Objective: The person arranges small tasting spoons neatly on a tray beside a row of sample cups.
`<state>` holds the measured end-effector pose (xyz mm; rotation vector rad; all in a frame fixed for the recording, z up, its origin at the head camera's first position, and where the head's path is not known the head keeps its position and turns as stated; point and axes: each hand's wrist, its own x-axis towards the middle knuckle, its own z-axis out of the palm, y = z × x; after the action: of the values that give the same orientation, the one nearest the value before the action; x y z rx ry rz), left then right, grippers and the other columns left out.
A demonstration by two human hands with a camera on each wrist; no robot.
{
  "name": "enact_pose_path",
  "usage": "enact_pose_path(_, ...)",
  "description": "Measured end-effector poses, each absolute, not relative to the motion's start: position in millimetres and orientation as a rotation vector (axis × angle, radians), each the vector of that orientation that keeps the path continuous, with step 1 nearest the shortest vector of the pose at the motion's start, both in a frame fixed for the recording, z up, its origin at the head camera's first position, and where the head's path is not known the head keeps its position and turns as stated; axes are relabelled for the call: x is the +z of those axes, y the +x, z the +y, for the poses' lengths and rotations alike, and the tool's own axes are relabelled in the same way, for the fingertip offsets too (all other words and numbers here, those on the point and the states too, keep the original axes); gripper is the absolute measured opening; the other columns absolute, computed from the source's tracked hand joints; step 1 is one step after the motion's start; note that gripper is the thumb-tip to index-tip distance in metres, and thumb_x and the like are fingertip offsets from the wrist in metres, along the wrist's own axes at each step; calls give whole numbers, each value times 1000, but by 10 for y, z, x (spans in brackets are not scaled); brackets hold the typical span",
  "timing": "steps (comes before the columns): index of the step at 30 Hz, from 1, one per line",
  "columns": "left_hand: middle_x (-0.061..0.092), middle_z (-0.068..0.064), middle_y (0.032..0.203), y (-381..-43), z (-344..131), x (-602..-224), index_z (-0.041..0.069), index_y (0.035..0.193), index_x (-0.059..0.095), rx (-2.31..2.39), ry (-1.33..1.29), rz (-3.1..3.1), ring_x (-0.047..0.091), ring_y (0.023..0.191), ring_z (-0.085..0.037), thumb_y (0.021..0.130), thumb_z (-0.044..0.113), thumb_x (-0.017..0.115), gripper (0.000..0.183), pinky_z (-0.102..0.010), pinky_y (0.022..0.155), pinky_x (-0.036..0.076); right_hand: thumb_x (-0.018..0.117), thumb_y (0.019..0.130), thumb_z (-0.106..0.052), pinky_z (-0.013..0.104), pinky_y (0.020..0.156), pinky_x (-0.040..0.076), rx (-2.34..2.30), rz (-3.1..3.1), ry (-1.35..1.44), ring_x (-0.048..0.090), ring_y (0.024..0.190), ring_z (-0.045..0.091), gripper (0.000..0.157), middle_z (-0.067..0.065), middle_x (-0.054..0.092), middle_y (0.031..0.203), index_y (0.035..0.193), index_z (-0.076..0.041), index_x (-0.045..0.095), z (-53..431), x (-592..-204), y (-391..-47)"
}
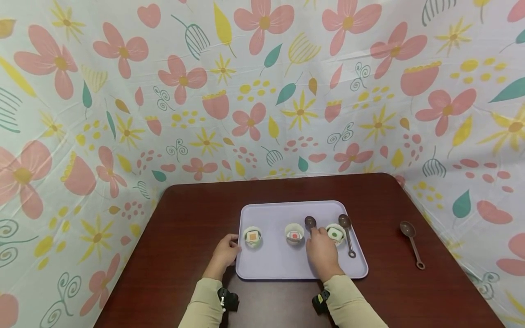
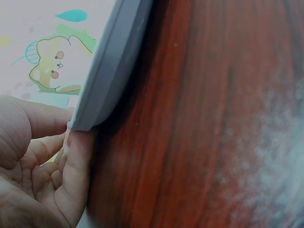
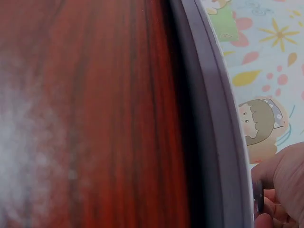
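As the head view records, a lavender rectangular tray (image 1: 270,262) lies lower centre on a glossy dark-red wooden table (image 1: 197,214). On it stand three small whitish cups, left to right: an orange-marked cup (image 1: 253,245), a red-marked cup (image 1: 293,227) and a green-marked cup (image 1: 337,226). Right of centre, the right hand (image 1: 322,249) grips a brown round-bowled spoon (image 1: 310,222), bowl beyond the fingertips. A matching spoon (image 1: 344,221) lies at the tray's right; a third spoon (image 1: 407,228) lies on the table at frame right. Step in hand, as judged: handling the gripped spoon while the left hand (image 1: 224,252) steadies the tray. The next move appears to call for clearance from the green-marked cup.

The left wrist view, lower left, shows thumb and fingers pinching the tray's rim, detail the head view barely resolves.

The right wrist view, lower right corner, shows a dark piece between the fingers, apparently the handle, which the head view hides. Whether the spoon is raised cannot be determined.
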<state>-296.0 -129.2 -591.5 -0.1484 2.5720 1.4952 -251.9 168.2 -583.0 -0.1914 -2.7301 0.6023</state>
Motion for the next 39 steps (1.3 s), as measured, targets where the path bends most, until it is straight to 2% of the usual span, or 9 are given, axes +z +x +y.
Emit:
enact_pose_path(12, 59, -12, 98, -2945, -1289, -5909, 2, 132, 59, 1510, -140, 2568, 61, 84, -26, 95, 5, 64, 38, -41, 62, 58, 74, 86, -7, 50, 74, 57, 694, -2776, -244, 68, 88, 39, 40, 24, 63, 106, 122, 8, 63, 1685, -5902, -2563)
enact_pose_path(20, 59, -13, 100, -2948, -1285, -5920, 2, 133, 58, 1498, -133, 2566, 61, 86, -27, 95, 3, 63, 39, -41, 62, 59, 75, 87, -9, 52, 76, 57, 691, -2764, -222, 67, 91, 41, 43, 26, 63, 108, 122, 10, 61, 1712, -5907, -2548)
enact_pose_path(32, 59, -13, 100, -2931, -1274, -5908, 1, 133, 58, 1497, -110, 2574, 61, 86, -27, 95, 3, 63, 39, -41, 61, 58, 76, 87, -12, 52, 75, 56, 719, -2753, -206, 68, 92, 38, 43, 23, 64, 106, 124, 7, 62, 1737, -5867, -2501)
enact_pose_path(39, 59, -13, 101, -2946, -1282, -5906, 2, 134, 58, 1489, -130, 2571, 61, 87, -27, 96, 5, 63, 39, -42, 63, 58, 76, 87, -17, 43, 66, 52, 774, -2575, -86, 60, 73, 22, 36, 7, 62, 88, 119, 0, 68, 1986, -5615, -2366)
